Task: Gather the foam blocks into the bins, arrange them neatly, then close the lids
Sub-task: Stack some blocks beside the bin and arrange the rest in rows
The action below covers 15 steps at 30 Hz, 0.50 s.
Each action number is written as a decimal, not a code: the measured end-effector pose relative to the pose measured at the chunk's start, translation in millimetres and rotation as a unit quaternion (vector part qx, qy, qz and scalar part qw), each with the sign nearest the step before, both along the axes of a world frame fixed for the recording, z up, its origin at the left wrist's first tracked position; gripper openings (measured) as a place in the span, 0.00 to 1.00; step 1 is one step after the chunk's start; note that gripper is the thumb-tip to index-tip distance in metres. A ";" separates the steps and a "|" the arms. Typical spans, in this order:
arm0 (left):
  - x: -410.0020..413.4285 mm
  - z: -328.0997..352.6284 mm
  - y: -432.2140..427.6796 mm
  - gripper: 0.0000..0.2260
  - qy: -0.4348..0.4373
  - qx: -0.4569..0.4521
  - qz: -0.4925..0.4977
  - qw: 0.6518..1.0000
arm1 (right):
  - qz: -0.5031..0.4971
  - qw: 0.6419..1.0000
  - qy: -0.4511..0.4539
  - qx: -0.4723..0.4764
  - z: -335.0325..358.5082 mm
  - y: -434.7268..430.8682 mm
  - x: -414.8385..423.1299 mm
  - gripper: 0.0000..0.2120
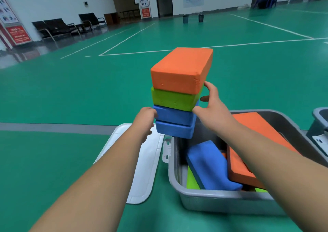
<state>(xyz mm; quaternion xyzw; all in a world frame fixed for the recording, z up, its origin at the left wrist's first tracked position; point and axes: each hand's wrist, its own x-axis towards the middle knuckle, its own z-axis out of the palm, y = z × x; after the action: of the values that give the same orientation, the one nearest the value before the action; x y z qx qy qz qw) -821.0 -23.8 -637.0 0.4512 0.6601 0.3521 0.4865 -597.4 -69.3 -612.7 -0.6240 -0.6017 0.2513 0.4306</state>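
Holds stack of four rectangular foam blocks (177,96) above far left corner of grey plastic bin (221,199).
Curls left hand (146,119) round blue bottom pair; presses spread, straight fingers of right hand (211,105) against green and orange sides.

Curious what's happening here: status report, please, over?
Left grip and right grip hold a four-block stack between them, at the grey bin far corner. Blocks inside jumbled. White lid off, on floor.

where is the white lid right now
Head view: the white lid lies flat on the green floor, directly left of the grey bin, partly under the person's left forearm.
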 end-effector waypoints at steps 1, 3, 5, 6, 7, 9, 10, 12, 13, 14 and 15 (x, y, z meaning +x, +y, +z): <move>0.9 -3.3 -2.3 0.18 0.013 -0.002 -0.029 1.000 | 0.000 1.000 -0.003 -0.005 -4.0 1.1 0.1 0.41; 2.1 -11.1 -3.3 0.18 0.031 0.002 -0.058 0.998 | 0.006 0.999 -0.016 -0.028 -10.6 1.6 -0.1 0.44; 3.9 -16.9 -2.6 0.19 0.044 0.012 -0.061 0.997 | 0.018 0.997 -0.034 -0.069 -18.7 1.3 0.2 0.46; 4.1 -19.5 -1.1 0.19 0.049 0.014 -0.060 0.997 | 0.022 0.994 -0.044 -0.101 -22.3 -0.3 0.9 0.47; 3.9 -22.1 0.8 0.20 0.052 0.015 -0.060 0.997 | 0.029 0.989 -0.052 -0.135 -27.0 -1.2 1.5 0.47; 2.8 -26.4 4.3 0.21 0.054 0.014 -0.068 0.996 | 0.054 0.979 -0.057 -0.186 -36.5 -3.4 0.6 0.46; 2.1 -28.3 5.9 0.22 0.053 0.015 -0.074 0.996 | 0.070 0.975 -0.061 -0.203 -41.4 -4.0 -1.6 0.48; 0.9 -31.5 8.5 0.22 0.045 0.018 -0.077 0.996 | 0.096 0.968 -0.064 -0.222 -50.9 -2.6 -7.1 0.52; 0.2 -33.1 10.6 0.22 0.041 0.016 -0.077 0.996 | 0.100 0.968 -0.061 -0.224 -54.3 -1.2 -10.4 0.53; -0.7 -33.6 11.7 0.22 0.040 0.015 -0.077 0.996 | 0.098 0.968 -0.060 -0.224 -55.5 -0.4 -13.7 0.55; -2.0 -34.2 14.0 0.23 0.040 0.016 -0.077 0.996 | 0.095 0.968 -0.066 -0.225 -55.0 -0.8 -16.8 0.55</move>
<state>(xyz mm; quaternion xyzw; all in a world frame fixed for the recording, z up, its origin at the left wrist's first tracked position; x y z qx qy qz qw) -823.0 -9.7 -671.2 0.5222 0.6369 0.3053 0.4779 -614.2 -70.1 -667.7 -0.6597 -0.6134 0.3783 0.2131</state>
